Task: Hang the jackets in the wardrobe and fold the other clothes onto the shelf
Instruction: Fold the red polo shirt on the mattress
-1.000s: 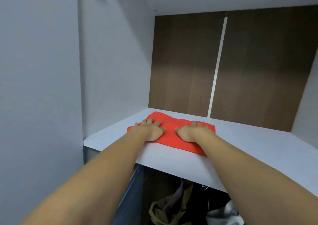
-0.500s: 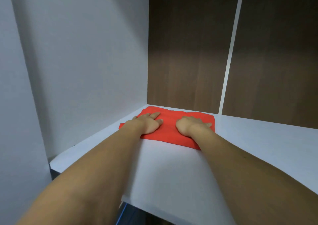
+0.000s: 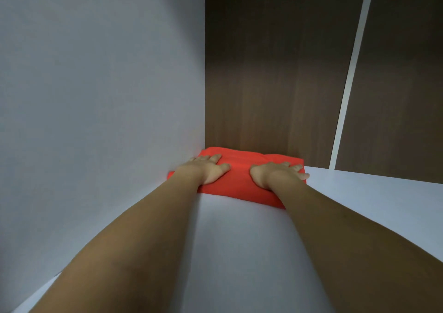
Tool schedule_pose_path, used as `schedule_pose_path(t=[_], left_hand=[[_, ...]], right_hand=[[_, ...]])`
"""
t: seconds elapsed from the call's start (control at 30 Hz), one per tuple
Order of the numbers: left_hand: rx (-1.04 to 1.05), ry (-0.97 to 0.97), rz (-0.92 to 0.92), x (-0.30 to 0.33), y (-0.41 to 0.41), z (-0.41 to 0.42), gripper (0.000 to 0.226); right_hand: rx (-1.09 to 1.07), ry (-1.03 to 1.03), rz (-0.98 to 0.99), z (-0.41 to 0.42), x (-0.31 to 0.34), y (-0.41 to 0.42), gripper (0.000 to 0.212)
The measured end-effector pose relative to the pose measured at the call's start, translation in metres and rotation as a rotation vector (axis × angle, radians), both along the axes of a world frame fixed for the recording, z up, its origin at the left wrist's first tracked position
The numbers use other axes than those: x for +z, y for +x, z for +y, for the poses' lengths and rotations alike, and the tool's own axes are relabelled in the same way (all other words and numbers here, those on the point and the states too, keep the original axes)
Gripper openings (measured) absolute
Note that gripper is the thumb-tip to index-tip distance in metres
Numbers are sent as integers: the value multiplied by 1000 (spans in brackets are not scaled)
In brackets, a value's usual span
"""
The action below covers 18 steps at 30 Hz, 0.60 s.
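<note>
A folded red garment (image 3: 242,176) lies flat on the white shelf (image 3: 239,252), tucked into the far left corner against the white side wall and the brown back panel. My left hand (image 3: 208,170) presses flat on its left half, fingers straight. On the right half my right hand (image 3: 278,172) lies flat too, its fingertips reaching the garment's right edge. Both forearms stretch across the shelf toward it.
The white side wall (image 3: 96,97) rises close on the left. A dark brown wood back panel (image 3: 275,73) with a white vertical strip (image 3: 352,73) closes the back. The shelf runs on to the right.
Both hands have slid the red garment deeper along the shelf into the back left corner. The view has moved in, so the shelf's front edge and the clothes below are out of sight.
</note>
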<state>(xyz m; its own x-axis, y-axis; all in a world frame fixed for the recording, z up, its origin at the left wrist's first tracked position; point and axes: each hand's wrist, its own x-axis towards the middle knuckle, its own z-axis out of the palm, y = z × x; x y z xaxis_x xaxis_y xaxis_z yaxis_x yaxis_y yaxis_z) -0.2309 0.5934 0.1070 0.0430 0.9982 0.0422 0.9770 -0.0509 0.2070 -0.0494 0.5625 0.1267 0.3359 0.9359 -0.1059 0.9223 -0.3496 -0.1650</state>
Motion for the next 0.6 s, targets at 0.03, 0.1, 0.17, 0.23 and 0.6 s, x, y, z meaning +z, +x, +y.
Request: schedule_pose_path(t=[0.03, 0.1, 0.17, 0.23, 0.6], left_hand=[[-5, -2, -17, 0, 0, 5, 76], [-17, -10, -54, -1, -1, 12, 78], [-19, -1, -68, -2, -2, 16, 78], [-16, 2, -67, -3, -3, 17, 78], [-4, -11, -30, -4, -2, 19, 79]], right_hand=[[-8, 1, -3, 3, 0, 0, 83], [-12, 2, -11, 7, -1, 1, 82], [-8, 12, -17, 11, -2, 1, 83], [-3, 13, -13, 13, -2, 3, 84], [25, 46, -36, 14, -5, 6, 81]])
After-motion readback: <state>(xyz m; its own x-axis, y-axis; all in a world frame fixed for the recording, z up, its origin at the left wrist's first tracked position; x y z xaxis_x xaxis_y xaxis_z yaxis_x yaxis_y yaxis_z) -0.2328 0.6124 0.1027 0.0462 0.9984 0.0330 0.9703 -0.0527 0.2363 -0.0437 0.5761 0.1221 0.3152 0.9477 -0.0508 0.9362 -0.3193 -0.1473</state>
